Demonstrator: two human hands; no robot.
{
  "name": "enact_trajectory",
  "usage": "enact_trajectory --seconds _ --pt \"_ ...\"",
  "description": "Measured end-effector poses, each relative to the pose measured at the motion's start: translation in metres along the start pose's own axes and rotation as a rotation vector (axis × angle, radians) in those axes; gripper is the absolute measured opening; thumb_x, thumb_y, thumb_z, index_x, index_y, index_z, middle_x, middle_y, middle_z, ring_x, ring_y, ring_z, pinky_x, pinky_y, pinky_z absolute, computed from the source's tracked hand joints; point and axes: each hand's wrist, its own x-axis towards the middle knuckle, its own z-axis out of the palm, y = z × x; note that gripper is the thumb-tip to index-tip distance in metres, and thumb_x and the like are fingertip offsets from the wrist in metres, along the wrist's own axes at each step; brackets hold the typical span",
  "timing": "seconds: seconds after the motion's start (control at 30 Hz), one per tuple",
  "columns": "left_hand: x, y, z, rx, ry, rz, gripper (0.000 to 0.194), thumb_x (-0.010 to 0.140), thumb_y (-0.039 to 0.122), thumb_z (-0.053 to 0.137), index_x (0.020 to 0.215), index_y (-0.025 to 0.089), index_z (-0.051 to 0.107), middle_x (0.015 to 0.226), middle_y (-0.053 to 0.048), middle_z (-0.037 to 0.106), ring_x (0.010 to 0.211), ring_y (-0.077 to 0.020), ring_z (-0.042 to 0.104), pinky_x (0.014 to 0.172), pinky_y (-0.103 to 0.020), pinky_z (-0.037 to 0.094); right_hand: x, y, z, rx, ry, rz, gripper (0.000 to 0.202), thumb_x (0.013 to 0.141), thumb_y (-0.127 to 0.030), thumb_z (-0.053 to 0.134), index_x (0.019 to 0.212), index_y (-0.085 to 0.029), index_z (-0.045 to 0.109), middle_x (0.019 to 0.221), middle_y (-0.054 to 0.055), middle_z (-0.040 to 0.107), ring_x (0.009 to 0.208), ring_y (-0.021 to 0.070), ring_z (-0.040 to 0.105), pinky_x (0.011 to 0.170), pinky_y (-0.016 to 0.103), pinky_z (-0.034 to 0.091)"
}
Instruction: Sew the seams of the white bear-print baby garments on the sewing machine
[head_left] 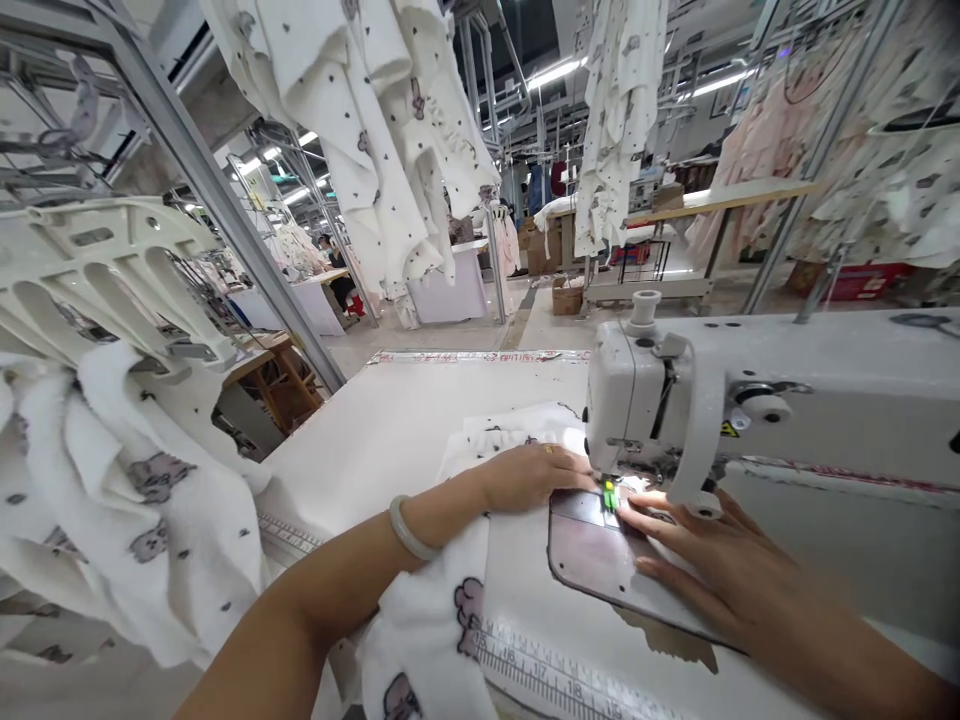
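Note:
A white sewing machine (645, 390) stands at the right, with a bright green presser foot (610, 497) over its metal plate (589, 540). My left hand (536, 476) is closed on white printed fabric (431, 620), fingertips pressed together just left of the foot. The thumb is hidden. This fabric has grey and pink animal prints and hangs toward me under my left forearm. Beyond the foot, my right hand (709, 555) is open, its fingers spread low over the machine bed and pointing at the foot. Whether cloth lies beneath those fingertips is hard to make out.
A ruler tape (547, 675) runs along the white table's (360, 430) near edge. Printed garments (397, 130) hang above the far side. More fabric (127, 480) hangs from a pale plastic rack (97, 260) at left, beside a metal post (225, 190).

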Motion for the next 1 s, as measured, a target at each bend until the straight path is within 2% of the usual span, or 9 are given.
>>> enact_trajectory --seconds 0.13,0.3,0.37,0.47,0.57,0.67,0.77,0.9,1.0 --pt "-0.006 -0.033 -0.015 0.043 -0.014 -0.251 0.052 0.093 -0.003 0.043 0.134 0.016 0.069 0.146 -0.01 0.066 0.144 -0.0169 0.055 0.125 -0.035 0.041 0.0 0.004 0.0 0.021 -0.02 0.03 0.046 0.106 -0.056 0.049 0.14 -0.031 0.069 0.137 0.007 0.071 0.12 0.034 0.07 0.113 0.058 0.047" --pt "-0.036 -0.064 -0.057 0.101 0.045 -0.584 0.041 0.099 0.008 0.047 0.136 0.012 0.064 0.15 -0.018 0.061 0.145 -0.0275 0.054 0.126 -0.05 0.038 -0.005 0.004 0.004 0.053 -0.013 -0.028 0.041 0.107 -0.052 0.05 0.139 -0.034 0.068 0.142 0.004 0.069 0.123 0.0312 0.068 0.12 0.054 0.037" --pt "-0.046 -0.052 -0.071 0.108 0.061 -0.678 0.038 0.098 0.01 0.05 0.134 0.01 0.064 0.146 -0.02 0.063 0.142 -0.0312 0.056 0.124 -0.053 0.04 -0.006 0.001 0.007 0.076 0.027 -0.039 0.037 0.108 -0.05 0.05 0.135 -0.035 0.069 0.139 0.002 0.07 0.124 0.0294 0.067 0.123 0.052 0.033" --pt "-0.053 -0.004 -0.074 0.06 0.068 -0.699 0.036 0.104 0.023 0.051 0.137 0.014 0.063 0.144 -0.016 0.065 0.134 -0.0275 0.061 0.117 -0.044 0.047 -0.007 -0.005 0.008 0.115 0.115 -0.078 0.032 0.109 -0.044 0.049 0.132 -0.034 0.07 0.128 0.001 0.074 0.118 0.0251 0.07 0.117 0.045 0.04" --pt "-0.051 0.06 -0.052 -0.15 0.021 -0.593 0.039 0.108 0.044 0.05 0.136 0.021 0.063 0.128 -0.008 0.071 0.116 -0.022 0.068 0.097 -0.035 0.056 -0.004 -0.011 0.0 0.15 0.206 -0.284 0.027 0.107 -0.038 0.056 0.128 -0.031 0.071 0.111 0.003 0.076 0.103 0.0224 0.072 0.101 0.041 0.05" --pt "-0.041 0.102 -0.024 -0.211 -0.041 -0.472 0.036 0.096 0.051 0.07 0.11 0.018 0.07 0.109 -0.007 0.07 0.112 -0.0262 0.063 0.1 -0.04 0.05 -0.003 -0.019 -0.013 0.196 0.176 -0.47 0.03 0.101 -0.034 0.065 0.13 -0.026 0.069 0.1 0.003 0.075 0.093 0.0212 0.071 0.101 0.042 0.051" --pt "-0.03 0.108 -0.007 -0.117 -0.015 -0.523 0.03 0.092 0.046 0.076 0.093 0.017 0.066 0.108 -0.008 0.066 0.111 -0.0279 0.06 0.104 -0.044 0.047 -0.002 -0.023 -0.017 0.176 0.139 -0.522 0.035 0.098 -0.033 0.07 0.132 -0.024 0.068 0.106 0.004 0.076 0.098 0.0215 0.071 0.105 0.042 0.05" --pt "-0.021 0.093 -0.006 -0.115 0.062 -0.591 0.026 0.094 0.041 0.073 0.101 0.018 0.064 0.109 -0.009 0.068 0.108 -0.0274 0.061 0.095 -0.041 0.053 -0.002 -0.016 -0.008 0.009 0.226 -0.485 0.04 0.102 -0.037 0.066 0.138 -0.022 0.065 0.123 0.007 0.076 0.113 0.0262 0.07 0.106 0.048 0.05" --pt "-0.023 0.093 -0.007 -0.043 0.151 -0.42 0.026 0.099 0.032 0.066 0.12 0.017 0.064 0.121 -0.012 0.069 0.117 -0.0274 0.062 0.101 -0.042 0.052 0.0 -0.012 -0.003 -0.005 0.172 -0.444 0.045 0.104 -0.038 0.062 0.145 -0.023 0.06 0.123 0.006 0.076 0.111 0.0246 0.071 0.102 0.047 0.053"
